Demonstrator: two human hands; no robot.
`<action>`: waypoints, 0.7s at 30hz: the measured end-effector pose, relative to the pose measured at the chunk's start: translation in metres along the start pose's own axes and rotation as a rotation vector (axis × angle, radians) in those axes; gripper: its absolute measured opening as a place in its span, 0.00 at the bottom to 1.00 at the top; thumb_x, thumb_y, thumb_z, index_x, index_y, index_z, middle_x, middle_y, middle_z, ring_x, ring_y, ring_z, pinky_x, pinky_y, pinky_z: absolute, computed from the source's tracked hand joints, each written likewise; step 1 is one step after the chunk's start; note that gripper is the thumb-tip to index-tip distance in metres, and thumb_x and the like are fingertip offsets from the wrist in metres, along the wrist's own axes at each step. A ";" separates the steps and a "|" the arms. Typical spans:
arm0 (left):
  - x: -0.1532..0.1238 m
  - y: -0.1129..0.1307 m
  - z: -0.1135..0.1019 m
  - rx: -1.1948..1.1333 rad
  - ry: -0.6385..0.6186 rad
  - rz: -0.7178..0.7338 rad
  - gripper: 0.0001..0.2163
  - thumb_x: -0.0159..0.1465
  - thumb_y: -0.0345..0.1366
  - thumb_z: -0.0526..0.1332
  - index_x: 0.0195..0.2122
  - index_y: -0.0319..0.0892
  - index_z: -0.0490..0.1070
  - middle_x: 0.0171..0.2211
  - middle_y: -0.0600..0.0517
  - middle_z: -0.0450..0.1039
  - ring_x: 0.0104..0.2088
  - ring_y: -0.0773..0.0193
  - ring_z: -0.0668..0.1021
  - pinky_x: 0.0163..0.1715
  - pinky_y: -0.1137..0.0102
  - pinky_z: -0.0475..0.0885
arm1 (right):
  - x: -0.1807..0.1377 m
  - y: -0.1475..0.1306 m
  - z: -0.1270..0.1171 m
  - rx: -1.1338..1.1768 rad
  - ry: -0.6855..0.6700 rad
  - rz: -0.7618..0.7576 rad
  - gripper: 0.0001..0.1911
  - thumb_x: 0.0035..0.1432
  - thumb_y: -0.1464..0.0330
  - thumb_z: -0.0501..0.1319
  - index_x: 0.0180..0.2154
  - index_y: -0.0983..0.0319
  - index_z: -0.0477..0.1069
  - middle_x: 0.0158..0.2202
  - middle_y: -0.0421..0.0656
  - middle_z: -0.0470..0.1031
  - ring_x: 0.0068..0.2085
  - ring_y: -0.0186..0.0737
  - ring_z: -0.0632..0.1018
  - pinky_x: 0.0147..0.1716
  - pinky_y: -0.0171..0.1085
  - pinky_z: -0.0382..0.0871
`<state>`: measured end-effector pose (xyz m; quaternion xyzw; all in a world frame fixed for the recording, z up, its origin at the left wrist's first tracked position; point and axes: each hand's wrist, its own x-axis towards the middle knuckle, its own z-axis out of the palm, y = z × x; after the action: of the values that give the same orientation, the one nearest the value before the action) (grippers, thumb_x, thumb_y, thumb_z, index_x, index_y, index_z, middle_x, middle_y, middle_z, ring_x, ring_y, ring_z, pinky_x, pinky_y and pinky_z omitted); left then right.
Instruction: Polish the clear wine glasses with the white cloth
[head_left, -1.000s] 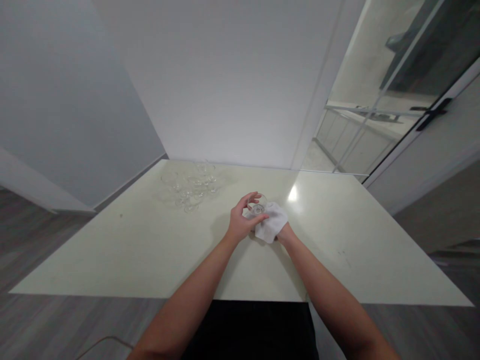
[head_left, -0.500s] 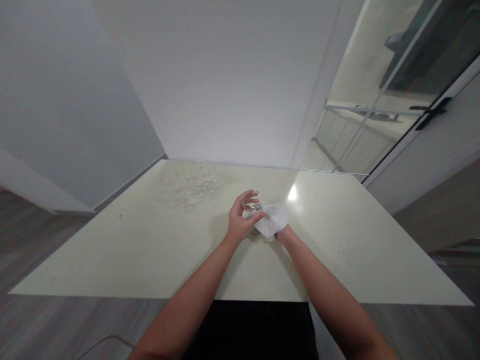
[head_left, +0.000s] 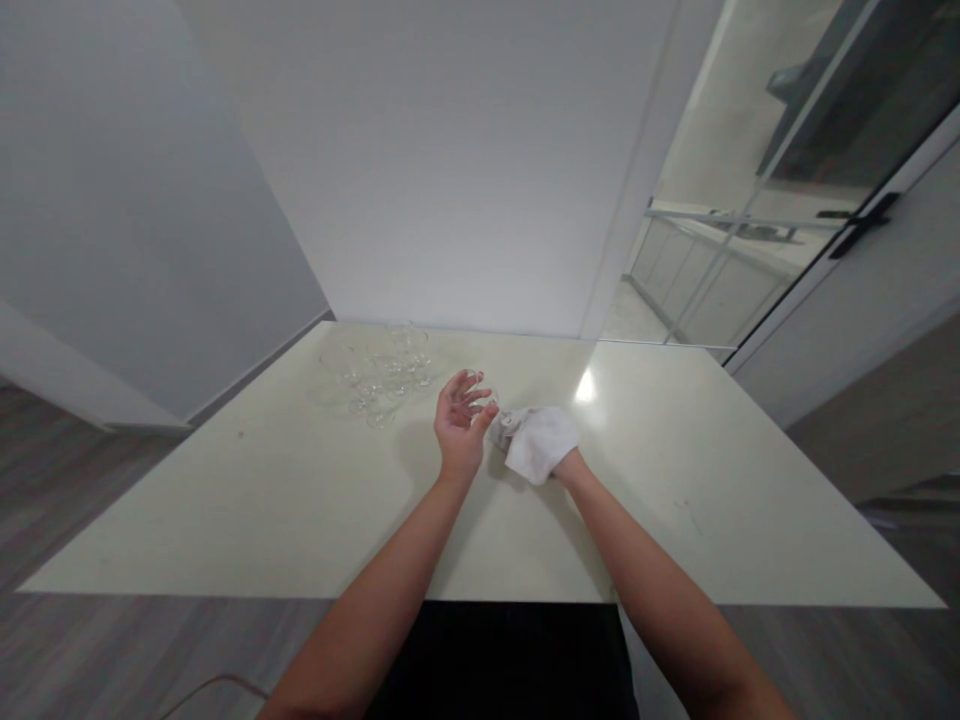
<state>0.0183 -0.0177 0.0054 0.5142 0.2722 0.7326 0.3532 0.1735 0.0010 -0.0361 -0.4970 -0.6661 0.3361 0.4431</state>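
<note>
My left hand [head_left: 459, 430] curves its fingers and thumb around the clear bowl of a stemmed glass [head_left: 484, 393], held above the table. The far end of this glass points toward a white cloth [head_left: 541, 440]. Under that cloth is my right hand [head_left: 562, 468], mostly covered, gripping the fabric against the foot end of the glass. Its fingers are hidden. Left of my hands, several clear stemmed glasses [head_left: 382, 385] are grouped on the table; their outlines overlap and are hard to separate.
The pale glossy table [head_left: 247, 520] runs back to a white wall [head_left: 465, 180]. At the right stands a glazed door with a black handle [head_left: 862, 225]. A thin cable [head_left: 214, 680] lies on the floor at lower left.
My left hand has shifted left and turned, tilting the bowl of the glass to the left. The cloth in my right hand now sits around the other end of the glass.
</note>
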 end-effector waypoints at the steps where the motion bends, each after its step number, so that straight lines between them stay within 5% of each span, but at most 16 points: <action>1: 0.000 -0.001 0.000 -0.018 -0.014 -0.007 0.30 0.53 0.40 0.69 0.55 0.47 0.59 0.52 0.42 0.66 0.43 0.62 0.76 0.40 0.68 0.72 | -0.001 -0.003 0.002 -0.012 -0.017 -0.013 0.03 0.41 0.68 0.64 0.21 0.59 0.71 0.32 0.46 0.78 0.48 0.51 0.73 0.55 0.43 0.58; 6: -0.001 -0.004 0.004 -0.053 -0.115 -0.033 0.31 0.51 0.39 0.70 0.55 0.49 0.60 0.52 0.43 0.66 0.42 0.62 0.76 0.40 0.67 0.73 | -0.014 -0.030 0.005 0.180 -0.121 -0.027 0.11 0.46 0.65 0.62 0.34 0.59 0.75 0.39 0.44 0.78 0.46 0.46 0.75 0.52 0.44 0.64; 9: -0.001 -0.003 0.004 -0.036 -0.132 -0.027 0.32 0.50 0.39 0.70 0.55 0.49 0.59 0.53 0.42 0.66 0.42 0.61 0.76 0.40 0.67 0.73 | -0.024 -0.040 0.003 0.621 -0.147 0.081 0.18 0.51 0.63 0.59 0.45 0.60 0.72 0.45 0.45 0.76 0.46 0.43 0.76 0.49 0.44 0.68; 11: -0.003 -0.001 0.004 -0.015 -0.157 -0.019 0.33 0.50 0.39 0.70 0.56 0.48 0.59 0.53 0.42 0.66 0.43 0.61 0.76 0.39 0.67 0.72 | -0.029 -0.039 0.002 0.731 -0.066 0.195 0.17 0.49 0.63 0.61 0.42 0.60 0.73 0.43 0.45 0.77 0.44 0.42 0.77 0.45 0.42 0.70; 17: -0.010 0.006 0.007 0.098 -0.253 -0.004 0.34 0.48 0.40 0.71 0.56 0.46 0.60 0.53 0.41 0.66 0.44 0.58 0.76 0.40 0.66 0.71 | -0.029 -0.025 0.004 0.668 0.003 0.241 0.13 0.46 0.66 0.62 0.37 0.62 0.75 0.37 0.44 0.78 0.39 0.42 0.77 0.41 0.40 0.71; 21: -0.007 0.003 0.008 0.065 -0.235 -0.009 0.34 0.49 0.40 0.71 0.55 0.46 0.60 0.53 0.41 0.66 0.43 0.58 0.76 0.40 0.65 0.73 | -0.028 -0.016 0.003 0.527 0.204 0.257 0.10 0.42 0.69 0.61 0.32 0.62 0.74 0.35 0.43 0.78 0.39 0.42 0.76 0.45 0.42 0.68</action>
<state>0.0263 -0.0248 0.0067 0.6066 0.2546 0.6565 0.3690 0.1675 -0.0301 -0.0301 -0.4764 -0.4399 0.4985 0.5753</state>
